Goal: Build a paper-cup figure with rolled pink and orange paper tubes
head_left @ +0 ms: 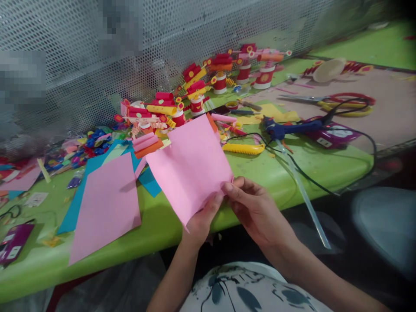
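Note:
A sheet of pink paper (198,160) is held up over the table's front edge, its lower edge curling. My left hand (204,216) grips it from below, with the thumb on the near edge and the other fingers hidden behind the sheet. At the lower right corner my right hand (248,199) pinches the paper between thumb and fingers. Another pink sheet (107,203) lies flat to the left, partly over blue paper (73,212). Rolled pink paper (144,142) sits just behind the held sheet.
Several red-and-white paper figures (221,82) line the mesh partition (65,86). On the right are a blue glue gun (292,128) with a clear stick, its black cord, scissors (344,104) and a purple box (334,134). A yellow cutter (243,148) lies behind my right hand.

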{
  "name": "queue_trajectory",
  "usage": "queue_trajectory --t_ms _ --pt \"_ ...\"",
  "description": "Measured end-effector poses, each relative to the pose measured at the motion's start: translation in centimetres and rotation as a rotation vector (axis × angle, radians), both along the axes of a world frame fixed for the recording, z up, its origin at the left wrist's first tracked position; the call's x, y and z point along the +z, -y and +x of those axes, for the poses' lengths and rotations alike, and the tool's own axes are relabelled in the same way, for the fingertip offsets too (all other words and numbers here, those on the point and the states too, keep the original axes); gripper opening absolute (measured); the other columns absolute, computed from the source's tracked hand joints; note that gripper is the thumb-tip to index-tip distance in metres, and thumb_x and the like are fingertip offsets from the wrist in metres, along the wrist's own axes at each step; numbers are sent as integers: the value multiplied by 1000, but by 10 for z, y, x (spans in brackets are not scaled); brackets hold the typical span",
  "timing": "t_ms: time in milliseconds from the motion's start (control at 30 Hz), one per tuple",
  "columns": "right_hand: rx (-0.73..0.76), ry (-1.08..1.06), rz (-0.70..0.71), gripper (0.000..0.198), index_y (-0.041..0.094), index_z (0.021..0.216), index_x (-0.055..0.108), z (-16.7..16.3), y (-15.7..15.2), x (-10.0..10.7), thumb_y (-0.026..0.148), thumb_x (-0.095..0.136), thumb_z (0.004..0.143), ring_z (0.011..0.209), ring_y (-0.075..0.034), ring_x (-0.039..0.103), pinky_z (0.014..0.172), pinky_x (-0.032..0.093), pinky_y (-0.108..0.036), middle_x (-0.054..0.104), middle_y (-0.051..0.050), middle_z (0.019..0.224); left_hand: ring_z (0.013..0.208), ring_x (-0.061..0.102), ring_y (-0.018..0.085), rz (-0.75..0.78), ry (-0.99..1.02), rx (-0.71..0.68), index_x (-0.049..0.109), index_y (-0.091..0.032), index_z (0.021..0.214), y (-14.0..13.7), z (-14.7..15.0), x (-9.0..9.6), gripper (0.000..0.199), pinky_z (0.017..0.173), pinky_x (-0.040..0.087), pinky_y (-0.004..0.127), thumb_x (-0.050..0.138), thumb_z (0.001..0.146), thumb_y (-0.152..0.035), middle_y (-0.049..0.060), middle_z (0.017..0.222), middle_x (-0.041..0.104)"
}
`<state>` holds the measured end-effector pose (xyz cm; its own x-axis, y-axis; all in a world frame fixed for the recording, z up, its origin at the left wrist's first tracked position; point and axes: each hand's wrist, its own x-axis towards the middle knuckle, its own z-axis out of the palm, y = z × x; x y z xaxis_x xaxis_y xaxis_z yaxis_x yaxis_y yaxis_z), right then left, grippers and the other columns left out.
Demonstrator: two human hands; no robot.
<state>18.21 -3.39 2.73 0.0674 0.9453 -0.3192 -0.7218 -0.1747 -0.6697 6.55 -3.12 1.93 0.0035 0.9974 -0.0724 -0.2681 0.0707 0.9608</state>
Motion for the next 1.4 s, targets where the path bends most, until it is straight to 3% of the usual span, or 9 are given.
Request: queue_trajectory --t_ms 200,400,600,733,1033,1400 --pt "76 -52 -15 29 20 63 66 -2 1 -1 26 95 63 61 -5 51 59 44 -17 62 6 62 109 75 28 -42 52 -33 79 -22 99 0 -1 -5 40 106 59 46 91 67 -42 7 111 80" --pt "162 -125 -3 31 19 64 65 -2 1 -4 25 95 62 62 -4 50 61 43 -16 61 7 64 108 75 28 -29 23 -37 80 -24 98 0 -5 -11 34 104 60 46 91 69 -36 4 110 80" --pt "188 -116 -8 29 19 65 67 2 1 -9 27 94 64 60 -4 49 62 45 -16 60 7 63 103 76 28 -29 30 29 80 -19 96 0 -1 -9 36 98 62 46 91 67 -37 9 106 81" --pt "149 -53 -4 24 22 70 72 3 1 -8 27 95 63 62 -6 53 62 45 -19 65 6 67 96 77 26 -44 48 57 79 -16 94 -2 2 -9 35 92 65 43 90 68 -36 10 102 81" --pt "78 131 30 18 24 72 79 10 3 -3 31 94 65 65 -7 57 64 48 -20 70 4 69 97 77 28 22 34 61 77 -20 97 -3 2 -11 36 93 65 44 91 69 -36 8 103 80" --pt "39 86 33 22 24 65 73 5 -1 -4 26 95 62 65 -8 59 64 48 -22 69 5 69 98 78 27 56 65 67 78 -20 96 2 5 -6 30 93 65 41 88 72 -35 7 103 81"
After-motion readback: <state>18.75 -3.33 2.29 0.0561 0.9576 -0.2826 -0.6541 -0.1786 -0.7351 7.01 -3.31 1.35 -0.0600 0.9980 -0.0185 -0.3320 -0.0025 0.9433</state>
